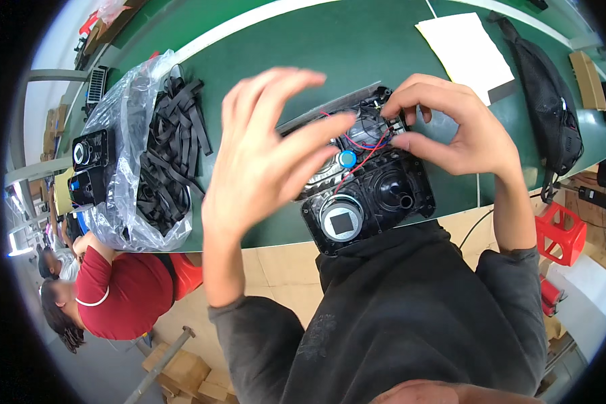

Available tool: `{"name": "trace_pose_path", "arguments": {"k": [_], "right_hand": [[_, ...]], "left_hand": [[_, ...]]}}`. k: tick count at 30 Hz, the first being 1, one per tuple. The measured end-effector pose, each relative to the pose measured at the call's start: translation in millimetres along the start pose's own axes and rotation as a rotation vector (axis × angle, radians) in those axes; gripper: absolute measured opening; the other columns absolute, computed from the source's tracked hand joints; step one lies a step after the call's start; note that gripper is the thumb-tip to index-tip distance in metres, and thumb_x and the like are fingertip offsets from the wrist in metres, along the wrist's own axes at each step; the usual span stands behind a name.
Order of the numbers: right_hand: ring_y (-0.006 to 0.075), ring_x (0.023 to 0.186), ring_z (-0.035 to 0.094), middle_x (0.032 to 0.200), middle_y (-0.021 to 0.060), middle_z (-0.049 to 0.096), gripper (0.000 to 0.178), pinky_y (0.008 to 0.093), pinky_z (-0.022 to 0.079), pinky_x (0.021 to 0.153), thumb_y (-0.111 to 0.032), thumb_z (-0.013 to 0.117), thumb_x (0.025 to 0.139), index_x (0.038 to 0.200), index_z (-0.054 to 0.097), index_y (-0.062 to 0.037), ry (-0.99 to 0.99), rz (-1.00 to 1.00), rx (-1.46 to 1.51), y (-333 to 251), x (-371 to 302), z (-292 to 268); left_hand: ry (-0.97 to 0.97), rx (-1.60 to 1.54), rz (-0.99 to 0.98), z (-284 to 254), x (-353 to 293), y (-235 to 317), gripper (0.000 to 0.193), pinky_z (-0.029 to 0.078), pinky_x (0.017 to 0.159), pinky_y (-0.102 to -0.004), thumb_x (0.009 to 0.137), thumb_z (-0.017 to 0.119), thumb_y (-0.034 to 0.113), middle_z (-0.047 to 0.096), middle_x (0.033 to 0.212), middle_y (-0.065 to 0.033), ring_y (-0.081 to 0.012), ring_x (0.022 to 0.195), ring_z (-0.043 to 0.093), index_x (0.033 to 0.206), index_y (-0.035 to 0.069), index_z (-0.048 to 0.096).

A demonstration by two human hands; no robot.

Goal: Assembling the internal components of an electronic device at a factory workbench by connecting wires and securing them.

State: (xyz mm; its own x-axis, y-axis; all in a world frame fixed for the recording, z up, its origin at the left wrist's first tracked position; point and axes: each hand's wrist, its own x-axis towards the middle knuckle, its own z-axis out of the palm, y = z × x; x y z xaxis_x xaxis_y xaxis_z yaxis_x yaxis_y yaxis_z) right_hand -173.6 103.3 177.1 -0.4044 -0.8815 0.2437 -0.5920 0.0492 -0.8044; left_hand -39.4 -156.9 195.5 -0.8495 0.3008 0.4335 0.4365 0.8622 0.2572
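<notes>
Holding the right hand (477, 133), the nearer, beside wires (372, 153), fingers (444, 94) narrow but grip impossible to tell, with the black casing (372, 182) lying at 7 o'clock on the desk (357, 40), running 8-to-2 lengthwise, while hovering at its 10 o'clock with the left hand (249, 151) spread wide.

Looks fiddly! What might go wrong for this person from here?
The thin red wires crossing the open black housing might snag on the right hand, whose fingers are close by. The housing also sits at the table's near edge, so a bump could perhaps tip it off.
</notes>
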Motion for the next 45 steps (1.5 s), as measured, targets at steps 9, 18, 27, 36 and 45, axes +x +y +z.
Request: {"name": "trace_pose_path", "arguments": {"k": [9,18,27,36,45], "right_hand": [[0.0152,0.072,0.065,0.086,0.0054,0.072,0.016,0.0285,0.05,0.064,-0.007,0.085,0.086,0.097,0.074,-0.0035,0.128,0.061,-0.008,-2.5,8.7,9.1],[0.0264,0.075,0.077,0.075,0.0146,0.073,0.022,0.0334,0.058,0.067,-0.01,0.085,0.082,0.092,0.069,0.0008,0.164,0.273,-0.011,-7.9,27.4,20.5],[0.0244,0.086,0.069,0.088,0.0094,0.068,0.004,0.0357,0.057,0.071,-0.007,0.077,0.083,0.085,0.078,-0.0043,0.354,-0.022,-0.57,8.3,19.1,33.9],[0.0265,0.104,0.061,0.105,0.0086,0.061,0.01,0.037,0.055,0.088,-0.003,0.071,0.08,0.082,0.081,-0.0041,0.126,0.032,-0.78,9.2,39.3,35.5],[0.0325,0.109,0.065,0.115,0.0129,0.065,0.016,0.0423,0.055,0.091,-0.009,0.077,0.088,0.102,0.076,-0.0017,0.083,-0.035,-0.38,0.6,18.0,-3.9]], "left_hand": [[-0.401,-0.222,0.015,32.0,44.1,-23.2,0.028,0.059,0.074,-0.0446,0.087,0.077,0.013,0.075,0.11,-0.0149,-0.0385,0.085,0.072,0.114,0.008,0.076],[-0.279,-0.171,-0.03,42.8,35.9,-23.3,0.015,0.058,0.069,-0.0436,0.091,0.076,0.012,0.075,0.099,-0.0151,-0.0399,0.082,0.072,0.104,0.005,0.071],[-0.231,-0.313,-0.17,33.5,24.3,-18.0,0.02,0.061,0.075,-0.0417,0.092,0.079,0.009,0.076,0.108,-0.0131,-0.0374,0.092,0.075,0.109,0.006,0.068],[-0.195,0.005,-0.034,47.8,21.1,-15.5,0.022,0.06,0.076,-0.0429,0.09,0.076,0.013,0.073,0.104,-0.01,-0.0359,0.087,0.073,0.112,0.009,0.075],[-0.313,0.125,-0.06,47.6,28.7,-7.8,0.016,0.055,0.077,-0.0453,0.093,0.071,0.015,0.066,0.09,-0.011,-0.0334,0.083,0.069,0.108,0.01,0.072]]}}
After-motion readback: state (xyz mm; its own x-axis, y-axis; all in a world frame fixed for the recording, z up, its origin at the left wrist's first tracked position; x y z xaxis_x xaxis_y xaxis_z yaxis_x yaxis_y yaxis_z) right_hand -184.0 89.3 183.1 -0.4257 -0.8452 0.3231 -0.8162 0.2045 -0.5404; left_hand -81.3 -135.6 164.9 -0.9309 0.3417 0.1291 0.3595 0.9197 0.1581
